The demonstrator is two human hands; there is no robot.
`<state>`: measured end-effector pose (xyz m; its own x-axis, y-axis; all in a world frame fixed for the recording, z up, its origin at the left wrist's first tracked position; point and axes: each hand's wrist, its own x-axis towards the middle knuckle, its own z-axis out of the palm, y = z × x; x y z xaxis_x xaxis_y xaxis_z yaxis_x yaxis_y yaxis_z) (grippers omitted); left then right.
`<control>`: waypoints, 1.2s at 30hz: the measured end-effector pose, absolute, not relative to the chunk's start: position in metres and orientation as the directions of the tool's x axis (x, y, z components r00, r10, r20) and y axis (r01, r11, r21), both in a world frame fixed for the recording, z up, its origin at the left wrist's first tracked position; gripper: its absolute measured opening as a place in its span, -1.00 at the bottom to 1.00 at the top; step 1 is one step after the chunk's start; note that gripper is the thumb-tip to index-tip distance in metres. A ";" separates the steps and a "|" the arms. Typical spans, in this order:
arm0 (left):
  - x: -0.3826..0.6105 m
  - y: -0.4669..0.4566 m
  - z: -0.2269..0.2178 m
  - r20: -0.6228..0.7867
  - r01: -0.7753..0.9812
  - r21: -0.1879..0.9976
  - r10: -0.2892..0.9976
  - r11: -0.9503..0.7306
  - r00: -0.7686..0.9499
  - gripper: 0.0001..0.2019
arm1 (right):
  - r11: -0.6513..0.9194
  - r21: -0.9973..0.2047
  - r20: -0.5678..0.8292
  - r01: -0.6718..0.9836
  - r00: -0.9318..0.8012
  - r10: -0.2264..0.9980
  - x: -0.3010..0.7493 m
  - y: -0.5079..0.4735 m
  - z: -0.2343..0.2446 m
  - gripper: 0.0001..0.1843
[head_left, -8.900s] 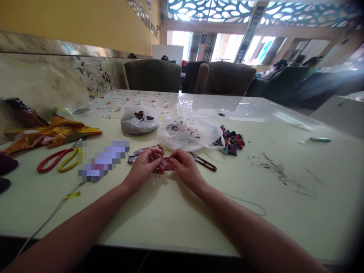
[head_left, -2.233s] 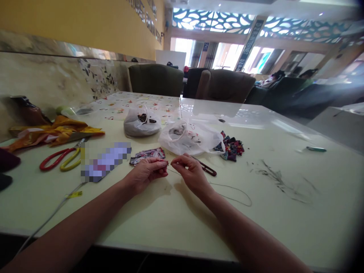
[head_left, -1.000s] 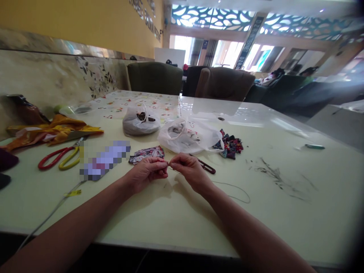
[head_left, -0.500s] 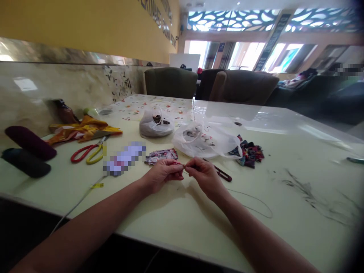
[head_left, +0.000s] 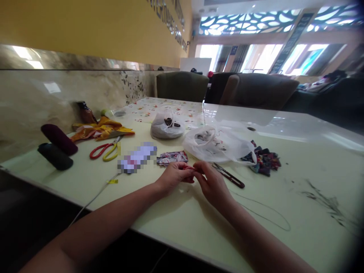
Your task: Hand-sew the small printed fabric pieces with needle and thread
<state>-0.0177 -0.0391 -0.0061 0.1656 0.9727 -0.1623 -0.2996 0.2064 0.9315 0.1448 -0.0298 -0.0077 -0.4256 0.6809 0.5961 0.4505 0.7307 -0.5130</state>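
Note:
My left hand (head_left: pixel 174 177) is closed, with a small red piece of cloth (head_left: pixel 187 168) pinched at its fingertips. My right hand (head_left: pixel 212 182) meets it there, thumb and forefinger pressed together at the cloth's edge; whatever is between them is too small to make out. A thin thread (head_left: pixel 273 207) lies in a loop on the table by my right forearm. Just beyond the hands are a folded patterned cloth (head_left: pixel 172 157) and dark thread snips (head_left: pixel 231 178).
White plastic bags (head_left: pixel 167 131) stand further back, with dark patterned fabric scraps (head_left: pixel 265 161) at right. On the left lie scissors (head_left: pixel 106 150) with red and yellow handles, yellow cloth (head_left: pixel 106 127), two dark rolls (head_left: pixel 58 138) and a blurred-out device with a cable (head_left: pixel 93 197).
My view has turned slightly left, so everything sits further right. My fingertips have drawn closer together, and the right fingers now cover more of the red cloth.

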 end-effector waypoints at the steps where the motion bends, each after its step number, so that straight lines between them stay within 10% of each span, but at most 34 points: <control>1: -0.017 -0.039 -0.006 -0.161 -0.291 0.935 0.974 0.203 0.160 -0.63 | 0.747 -0.462 0.607 0.477 -0.444 0.659 0.145 -0.030 -0.009 -0.92; 8: -0.013 -0.042 -0.003 -0.119 -0.219 0.966 0.988 0.139 0.101 -0.63 | 0.785 -0.226 0.710 0.577 -0.454 0.539 0.143 -0.035 -0.001 -0.74; 12: -0.015 -0.041 -0.003 -0.083 -0.231 0.968 0.994 0.099 0.076 -0.67 | 0.763 -0.573 0.672 0.300 -0.360 0.647 0.139 -0.043 0.009 -0.82; 15: -0.020 -0.036 -0.003 -0.064 -0.204 0.976 0.996 0.074 0.054 -0.70 | 0.405 -0.911 0.409 -0.080 -0.310 0.858 0.144 -0.042 0.017 -0.84; 18: -0.025 -0.031 -0.002 -0.065 -0.196 0.979 0.998 0.059 -0.020 -0.76 | 0.077 -0.917 0.208 -0.392 -0.303 0.930 0.161 -0.029 0.028 -0.78; 22: -0.031 -0.025 0.001 -0.011 -0.169 0.986 0.994 -0.007 -0.106 -0.80 | 0.195 -0.836 0.253 -0.513 -0.046 0.966 0.197 -0.002 0.042 -0.72; 28: -0.037 -0.022 0.005 0.019 -0.150 0.987 0.983 -0.048 -0.185 -0.79 | 0.560 -0.759 0.300 -0.334 0.583 0.755 0.255 0.032 0.051 -0.88; 36: -0.046 -0.017 0.003 0.123 -0.023 0.990 0.946 -0.136 -0.299 -0.74 | 0.446 -0.790 0.523 0.420 0.842 0.135 0.333 0.034 0.049 -0.77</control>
<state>-0.0456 -0.0167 0.0031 -0.2993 0.9462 0.1231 -0.0234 -0.1363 0.9904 0.3331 0.0337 0.0486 0.8418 0.1346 0.5228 0.4195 0.4462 -0.7905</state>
